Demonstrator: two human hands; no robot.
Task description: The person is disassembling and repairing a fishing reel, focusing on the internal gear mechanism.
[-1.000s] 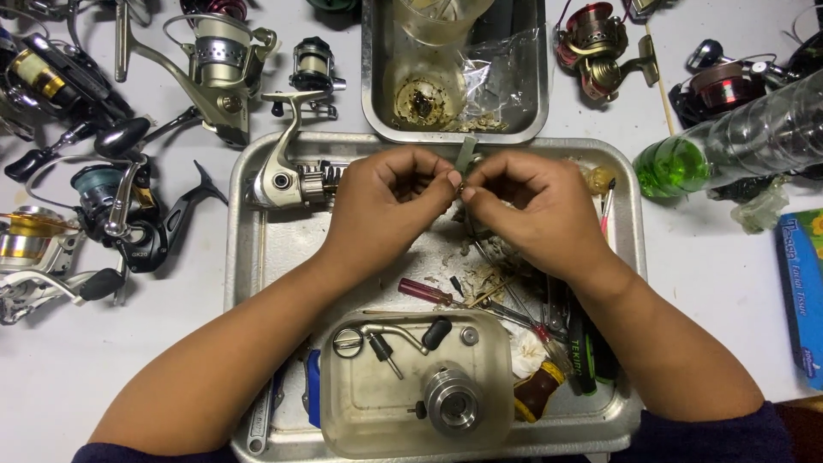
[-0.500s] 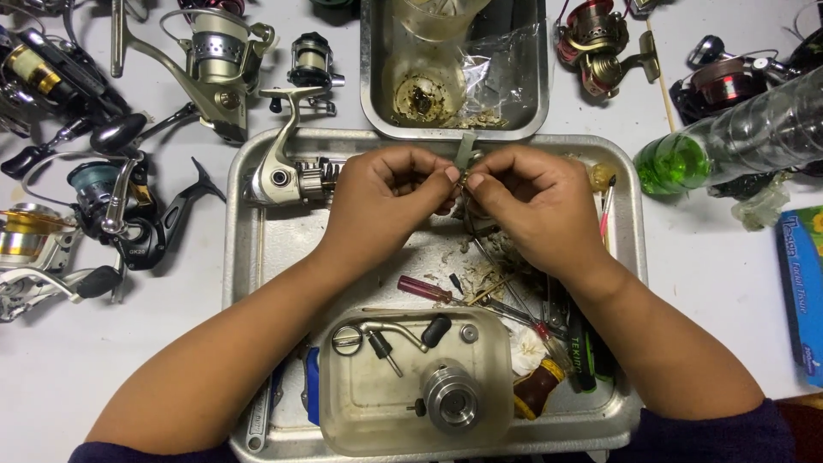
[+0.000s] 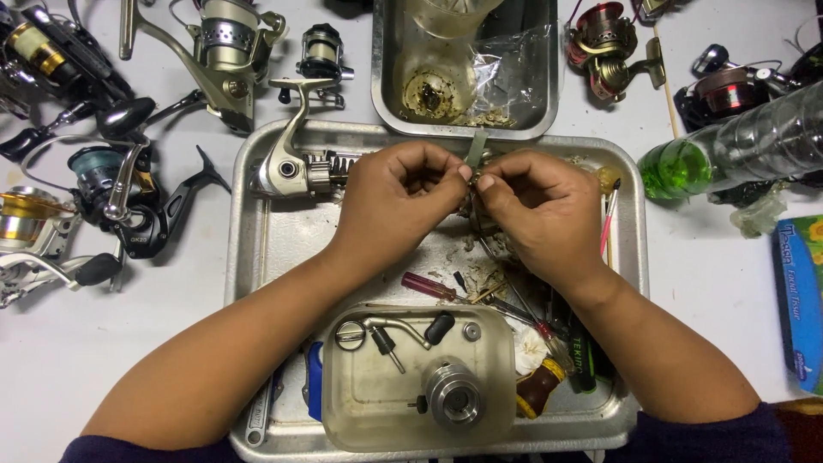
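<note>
Reel part (image 3: 474, 184), small, pinched between my hands over the metal tray (image 3: 257, 257).
Left hand (image 3: 399, 201) and right hand (image 3: 536, 206) meet fingertip to fingertip; I judge fitting underway, needing fine twisting next.

**Count on the tabletop**

- metal trays: 2, big tray (image 3: 249, 214) and small tray (image 3: 549, 77)
- clear plastic tub (image 3: 343, 394): 1
- fishing reels: 1 silver reel body (image 3: 291, 167) in the big tray, at least 8 more loose on the tabletop, some cut off by the frame
- green plastic bottle (image 3: 729, 154): 1
- red-handled screwdriver (image 3: 429, 285): 1
- blue tissue pack (image 3: 801, 300): 1
- hands: 2, left hand (image 3: 399, 201) and right hand (image 3: 540, 210)
</note>
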